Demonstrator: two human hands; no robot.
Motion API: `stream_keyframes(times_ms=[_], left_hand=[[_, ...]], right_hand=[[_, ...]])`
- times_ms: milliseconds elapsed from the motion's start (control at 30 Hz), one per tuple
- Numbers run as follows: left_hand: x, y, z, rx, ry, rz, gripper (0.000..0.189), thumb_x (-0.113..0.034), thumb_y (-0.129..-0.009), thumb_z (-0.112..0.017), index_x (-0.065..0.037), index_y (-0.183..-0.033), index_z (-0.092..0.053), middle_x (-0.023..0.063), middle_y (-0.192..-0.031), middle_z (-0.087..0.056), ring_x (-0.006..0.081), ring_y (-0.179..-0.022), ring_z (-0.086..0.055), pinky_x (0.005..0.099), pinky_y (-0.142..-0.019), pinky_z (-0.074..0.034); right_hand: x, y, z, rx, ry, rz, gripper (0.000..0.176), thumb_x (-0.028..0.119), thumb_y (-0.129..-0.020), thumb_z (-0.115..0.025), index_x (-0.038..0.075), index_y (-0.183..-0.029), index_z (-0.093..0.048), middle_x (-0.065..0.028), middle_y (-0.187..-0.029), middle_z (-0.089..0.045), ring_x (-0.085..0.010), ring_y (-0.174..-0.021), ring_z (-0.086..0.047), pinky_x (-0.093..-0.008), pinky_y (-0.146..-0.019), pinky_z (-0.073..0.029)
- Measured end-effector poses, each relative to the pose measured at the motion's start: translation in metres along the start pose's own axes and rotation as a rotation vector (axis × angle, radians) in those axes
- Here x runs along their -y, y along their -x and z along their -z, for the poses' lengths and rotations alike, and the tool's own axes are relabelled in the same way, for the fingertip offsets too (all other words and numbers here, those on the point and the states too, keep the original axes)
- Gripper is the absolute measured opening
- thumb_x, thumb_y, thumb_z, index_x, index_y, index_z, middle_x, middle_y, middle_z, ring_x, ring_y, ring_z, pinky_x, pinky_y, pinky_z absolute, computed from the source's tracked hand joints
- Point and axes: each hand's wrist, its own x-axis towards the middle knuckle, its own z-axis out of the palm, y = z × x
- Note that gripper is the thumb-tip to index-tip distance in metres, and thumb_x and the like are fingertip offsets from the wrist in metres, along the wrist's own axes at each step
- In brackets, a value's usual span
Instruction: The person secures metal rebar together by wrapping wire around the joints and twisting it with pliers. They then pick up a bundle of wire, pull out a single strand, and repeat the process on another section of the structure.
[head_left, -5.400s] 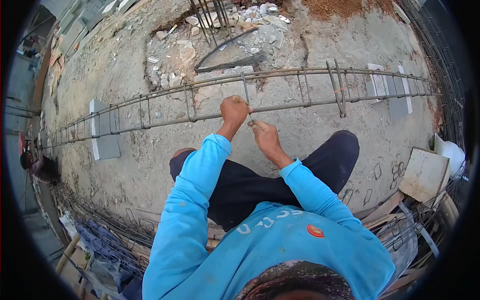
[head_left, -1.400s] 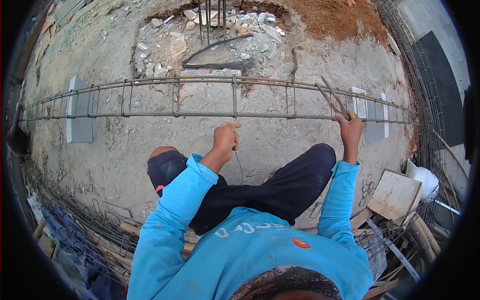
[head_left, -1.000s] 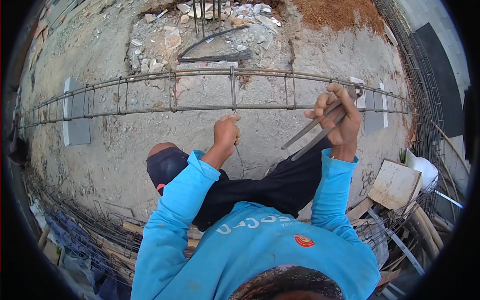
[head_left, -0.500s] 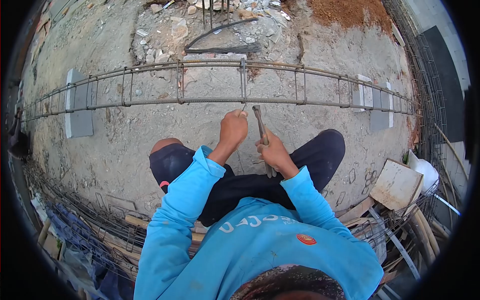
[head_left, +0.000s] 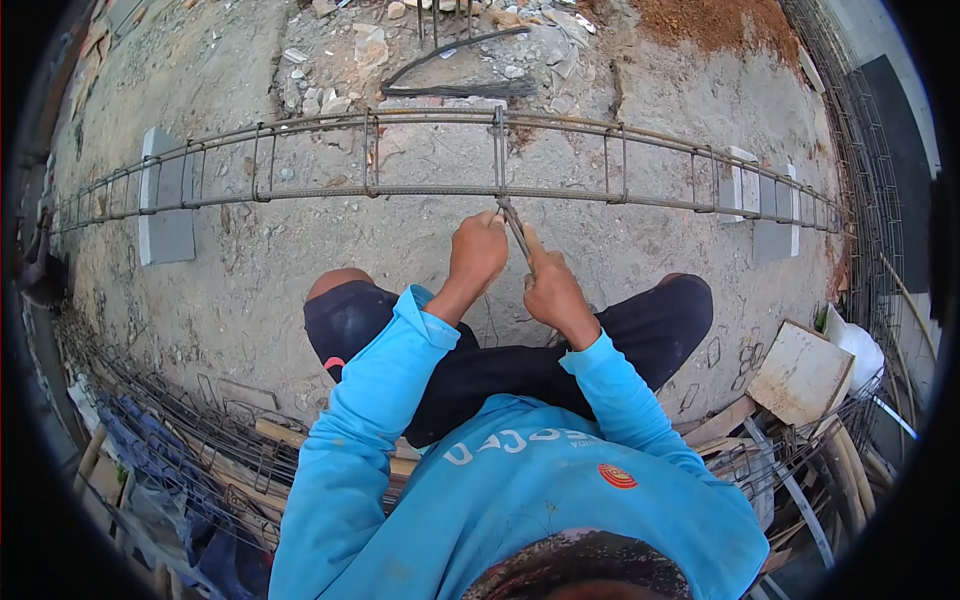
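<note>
Dusty, rough ground [head_left: 270,270] spreads beneath your hands, with broken rubble [head_left: 370,50] and a dark bent bundle of wires [head_left: 460,90] beyond them. Past your right hand's side, farther out, lie a square board [head_left: 800,375] and a white sack [head_left: 855,345]; well off past your left hand, another person [head_left: 40,275] is partly visible at the edge.

Just ahead of both hands, the long steel bar cage [head_left: 420,191] runs from side to side. One pale block [head_left: 168,200] sits under it well to the left of your left hand, and more blocks [head_left: 775,220] support it well to the right of your right hand. A crosswise stirrup [head_left: 500,150] meets the lower bar directly in front of your fingers.

Your left hand [head_left: 480,250] has its fingers closed in a pinch just below that bar, apparently on a thin wire [head_left: 489,305] whose tail hangs beneath the hand. Your right hand [head_left: 555,295] is wrapped around the handles of the pincers [head_left: 516,228], their head up at the joint, just beside your left fingertips. Whether the jaws bite the wire, you cannot tell from here.

Judging by this, you are at the step of bringing the tool onto the wire at the crossing. The next move calls for a firm bite, a steady left hand and fingertips clear of the jaws.
</note>
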Motion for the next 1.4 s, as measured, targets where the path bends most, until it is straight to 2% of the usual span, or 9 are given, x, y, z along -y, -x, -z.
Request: stream_keyframes(times_ms=[200, 267, 300, 367, 500, 667, 800, 1200, 1400], left_hand=[[0.004, -0.001, 0.003, 0.025, 0.072, 0.054, 0.033, -0.026, -0.098, -0.054, 0.0, -0.109, -0.071, 0.0178, -0.081, -0.068, 0.0278, -0.078, -0.065, 0.0412, -0.071, -0.048], [-0.003, -0.001, 0.012, 0.231, 0.257, 0.234, 0.036, -0.028, -0.098, -0.054, 0.002, -0.111, -0.069, 0.013, -0.089, -0.068, 0.0252, -0.078, -0.064, 0.0386, -0.068, -0.048], [0.0, -0.004, 0.012, 0.229, 0.25, 0.238, 0.036, -0.028, -0.098, -0.054, 0.002, -0.111, -0.069, 0.013, -0.089, -0.068, 0.0252, -0.078, -0.064, 0.0386, -0.068, -0.048], [0.009, -0.012, 0.011, 0.379, 0.443, 0.281, 0.039, -0.028, -0.097, -0.056, 0.004, -0.117, -0.064, 0.0103, -0.093, -0.066, 0.0218, -0.075, -0.06, 0.0374, -0.064, -0.048], [-0.002, -0.019, -0.02, 0.588, 0.896, 0.429, 0.035, -0.019, -0.096, -0.056, 0.005, -0.121, -0.059, 0.0087, -0.085, -0.063, 0.0173, -0.068, -0.056, 0.0359, -0.059, -0.047], [0.01, -0.021, -0.061, 0.096, 0.609, 0.247, 0.018, -0.006, -0.091, -0.056, 0.004, -0.105, -0.062, 0.0055, -0.07, -0.061, 0.0147, -0.059, -0.057, 0.0347, -0.057, -0.048], [0.02, -0.029, -0.09, -0.364, 0.222, -0.019, 0.013, -0.006, -0.087, -0.06, 0.004, -0.094, -0.066, 0.0092, -0.07, -0.065, 0.0155, -0.063, -0.061, 0.0348, -0.06, -0.05], [0.04, -0.043, -0.102, -0.44, 0.212, -0.102, 0.01, -0.005, -0.086, -0.061, 0.002, -0.091, -0.064, 0.0111, -0.074, -0.066, 0.0192, -0.065, -0.063, 0.0354, -0.062, -0.05], [0.029, -0.042, -0.106, -0.462, 0.269, -0.027, 0.01, -0.005, -0.085, -0.061, 0.002, -0.092, -0.064, 0.0107, -0.072, -0.065, 0.0204, -0.064, -0.063, 0.0362, -0.062, -0.05]], right_hand=[[-0.001, 0.006, -0.012, -0.087, -0.078, 0.073, 0.067, 0.0, -0.087, -0.056, 0.003, -0.151, -0.035, -0.0252, -0.101, -0.064, -0.0417, -0.085, -0.06, -0.0473, -0.084, -0.049], [-0.016, -0.001, -0.031, 0.029, -0.553, -0.207, 0.046, 0.011, -0.093, -0.064, 0.0, -0.135, -0.05, -0.0182, -0.097, -0.065, -0.0321, -0.078, -0.061, -0.044, -0.076, -0.052], [-0.018, -0.002, -0.031, 0.032, -0.561, -0.207, 0.046, 0.011, -0.093, -0.064, 0.0, -0.135, -0.05, -0.0182, -0.097, -0.065, -0.0321, -0.078, -0.061, -0.044, -0.076, -0.052], [-0.027, -0.005, -0.027, 0.474, -1.398, -0.262, 0.037, 0.025, -0.094, -0.07, -0.001, -0.118, -0.058, -0.0126, -0.096, -0.065, -0.0228, -0.077, -0.062, -0.0393, -0.071, -0.053], [-0.057, -0.006, -0.034, 0.759, -1.808, -0.114, 0.045, 0.035, -0.091, -0.073, -0.002, -0.115, -0.059, -0.0103, -0.098, -0.066, -0.0189, -0.08, -0.064, -0.0367, -0.07, -0.053], [-0.065, 0.012, -0.046, 0.504, -1.212, -0.387, 0.045, 0.039, -0.098, -0.063, -0.001, -0.117, -0.06, -0.0081, -0.103, -0.065, -0.0191, -0.092, -0.063, -0.0349, -0.079, -0.051], [-0.078, 0.005, -0.078, 0.245, -1.344, -0.228, 0.05, 0.042, -0.102, -0.051, -0.002, -0.123, -0.059, -0.0097, -0.11, -0.064, -0.0203, -0.106, -0.058, -0.0344, -0.092, -0.044], [-0.074, -0.008, -0.091, 0.07, -1.201, -0.01, 0.058, 0.025, -0.09, -0.059, -0.002, -0.14, -0.048, -0.0177, -0.127, -0.059, -0.0271, -0.122, -0.052, -0.0363, -0.106, -0.036], [-0.059, -0.012, -0.1, -0.091, -0.608, -0.108, 0.044, 0.018, -0.086, -0.068, -0.003, -0.123, -0.055, -0.0244, -0.123, -0.059, -0.0367, -0.118, -0.056, -0.0423, -0.097, -0.045]])
